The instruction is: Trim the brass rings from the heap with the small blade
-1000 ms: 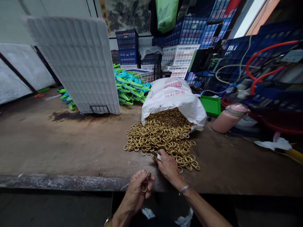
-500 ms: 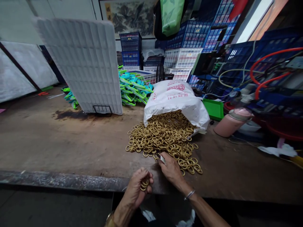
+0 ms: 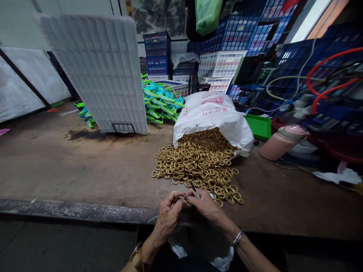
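Observation:
My left hand (image 3: 169, 213) is closed around gold-coloured rings (image 3: 185, 201), mostly hidden by its fingers, just above the table's front edge. Pressed up close to it, my right hand (image 3: 205, 206) grips a small knife (image 3: 195, 191) with a dark tip and a pale, flat part showing between the fingers. The fingertips of both hands meet at a ring. Just beyond them spreads a heap of the same rings (image 3: 195, 162), spilling from the mouth of a white woven sack (image 3: 210, 113) with red print that lies on its side.
A tall pale quilted panel (image 3: 96, 75) stands in a black wire holder on the brown table (image 3: 85, 170). Behind it lie green and turquoise plastic pieces (image 3: 161, 100). To the right are a green tray (image 3: 258, 126) and a pink bottle (image 3: 283, 143). Stacked crates (image 3: 221, 62) fill the back.
My left hand has come up and right with its rings, and my right hand has drawn slightly nearer, so they now meet. The camera view has shifted a little.

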A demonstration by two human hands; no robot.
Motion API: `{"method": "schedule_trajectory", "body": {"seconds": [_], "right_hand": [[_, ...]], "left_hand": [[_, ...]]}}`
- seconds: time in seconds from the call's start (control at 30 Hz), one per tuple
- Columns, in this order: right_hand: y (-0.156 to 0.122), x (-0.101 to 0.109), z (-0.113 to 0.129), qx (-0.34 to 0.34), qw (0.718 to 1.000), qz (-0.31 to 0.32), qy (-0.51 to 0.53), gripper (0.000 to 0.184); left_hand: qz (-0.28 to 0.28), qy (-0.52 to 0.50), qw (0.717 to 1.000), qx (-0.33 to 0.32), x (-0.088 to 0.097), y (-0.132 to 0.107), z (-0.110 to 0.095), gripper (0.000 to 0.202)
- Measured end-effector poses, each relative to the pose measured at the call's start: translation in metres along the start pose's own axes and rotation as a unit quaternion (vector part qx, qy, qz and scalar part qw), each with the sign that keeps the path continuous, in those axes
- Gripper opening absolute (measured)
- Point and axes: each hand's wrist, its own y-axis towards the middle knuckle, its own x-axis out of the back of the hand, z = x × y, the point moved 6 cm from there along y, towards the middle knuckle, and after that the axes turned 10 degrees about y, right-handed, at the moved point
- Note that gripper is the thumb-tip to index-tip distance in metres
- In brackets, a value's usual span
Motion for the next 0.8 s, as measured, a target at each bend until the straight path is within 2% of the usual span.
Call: {"method": "schedule_trajectory", "body": {"seconds": [0.13, 0.27, 0.33, 0.43, 0.5, 0.63, 0.7, 0.8], "right_hand": [[-0.001, -0.002, 0.003, 0.031, 0.999, -0.011, -0.038, 0.017], [-0.004, -0.006, 0.014, 0.089, 0.992, -0.001, -0.087, 0.019], [-0.006, -0.008, 0.019, 0.097, 0.990, -0.003, -0.104, 0.017], [-0.006, -0.006, 0.023, 0.094, 0.988, -0.034, -0.116, 0.017], [-0.005, -0.007, 0.018, 0.071, 0.991, -0.040, -0.103, 0.020], [-0.001, -0.013, -0.002, 0.001, 0.999, -0.005, -0.043, 0.029], [0.001, -0.014, -0.006, -0.006, 1.000, -0.005, -0.027, 0.030], [0.003, -0.014, -0.003, 0.000, 1.000, -0.021, -0.019, 0.026]], "left_hand": [[0.009, -0.019, 0.998, 0.063, 0.000, -0.001, 0.008, 0.037], [0.023, -0.012, 0.995, 0.096, 0.000, -0.003, 0.010, 0.033], [0.027, 0.004, 0.996, 0.083, 0.000, -0.003, 0.007, 0.030], [-0.008, 0.030, 0.999, 0.027, 0.004, -0.002, 0.000, 0.025], [-0.037, 0.059, 0.997, -0.024, 0.007, -0.002, -0.004, 0.020], [-0.059, 0.122, 0.986, -0.097, 0.009, -0.003, -0.011, 0.014], [-0.058, 0.132, 0.984, -0.106, 0.010, -0.004, -0.014, 0.013], [-0.044, 0.107, 0.990, -0.084, 0.009, -0.005, -0.017, 0.015]]}}
